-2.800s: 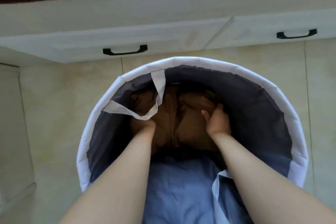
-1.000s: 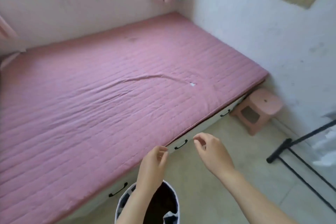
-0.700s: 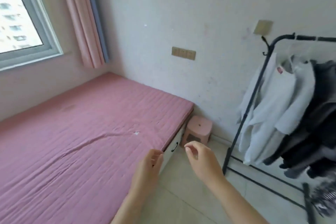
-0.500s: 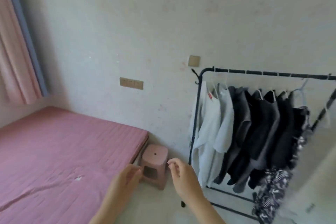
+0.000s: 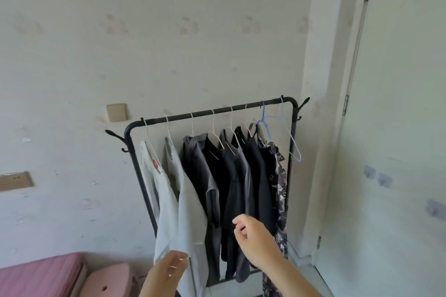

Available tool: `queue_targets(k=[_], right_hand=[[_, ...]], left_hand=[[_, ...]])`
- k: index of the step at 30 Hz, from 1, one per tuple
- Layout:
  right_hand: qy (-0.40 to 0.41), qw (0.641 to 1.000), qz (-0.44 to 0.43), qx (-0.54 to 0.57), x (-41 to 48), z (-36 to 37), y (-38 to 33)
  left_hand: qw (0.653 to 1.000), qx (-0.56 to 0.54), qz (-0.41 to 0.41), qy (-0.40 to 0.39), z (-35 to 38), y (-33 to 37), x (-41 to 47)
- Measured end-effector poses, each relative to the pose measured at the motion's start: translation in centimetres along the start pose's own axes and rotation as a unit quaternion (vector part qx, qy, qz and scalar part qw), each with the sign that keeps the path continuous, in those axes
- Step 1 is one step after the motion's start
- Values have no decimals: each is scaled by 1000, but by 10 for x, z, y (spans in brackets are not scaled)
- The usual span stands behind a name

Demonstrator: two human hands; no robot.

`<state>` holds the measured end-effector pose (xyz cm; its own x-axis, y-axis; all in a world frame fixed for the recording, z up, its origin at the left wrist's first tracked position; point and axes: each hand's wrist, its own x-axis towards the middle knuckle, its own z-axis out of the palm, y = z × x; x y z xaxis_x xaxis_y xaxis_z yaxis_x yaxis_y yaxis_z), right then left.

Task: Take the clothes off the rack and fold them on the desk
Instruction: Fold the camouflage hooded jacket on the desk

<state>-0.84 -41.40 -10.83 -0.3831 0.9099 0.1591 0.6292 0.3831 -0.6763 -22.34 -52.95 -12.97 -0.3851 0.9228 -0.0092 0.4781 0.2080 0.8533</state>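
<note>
Clothes [image 5: 231, 188] hang lengthwise down from the rack [image 5: 205, 113], its bar horizontal; left hand [image 5: 169, 270] and right hand [image 5: 253, 241] hover near them, fingers [image 5: 237, 221] loosely curled, empty.

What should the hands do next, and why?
Probably raise the right hand to lift a dark shirt off the rack: that hand is empty and in front of the dark shirts, and the left hand holds nothing either.
</note>
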Motion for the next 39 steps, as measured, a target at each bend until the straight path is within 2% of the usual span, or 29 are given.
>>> queue_targets(k=[4,11,17,21,24,28,32,36,39], right_hand=[[31,998,48,-39,41,-27,40],[86,983,90,-131,127,-78,64],[135,980,100,-109,203,-136,55],[131,983,106,-69,246,-171,59],[136,985,94,-50,277,-194,75],[114,989,87,-24,317,-206,95],[67,991,110,24,357,-199,114],[9,990,121,69,393,-187,126],[1,972,144,186,416,-180,131]], left_hand=[[997,4,26,-69,35,23,64],[989,9,93,-113,48,67,184],[974,10,177,-141,70,134,261],[964,0,207,-168,97,174,299],[961,4,230,-154,118,206,327],[967,-51,212,-128,152,237,350],[977,-96,135,-134,206,236,358],[984,-38,107,-135,249,240,354],[980,35,110,-164,271,241,356]])
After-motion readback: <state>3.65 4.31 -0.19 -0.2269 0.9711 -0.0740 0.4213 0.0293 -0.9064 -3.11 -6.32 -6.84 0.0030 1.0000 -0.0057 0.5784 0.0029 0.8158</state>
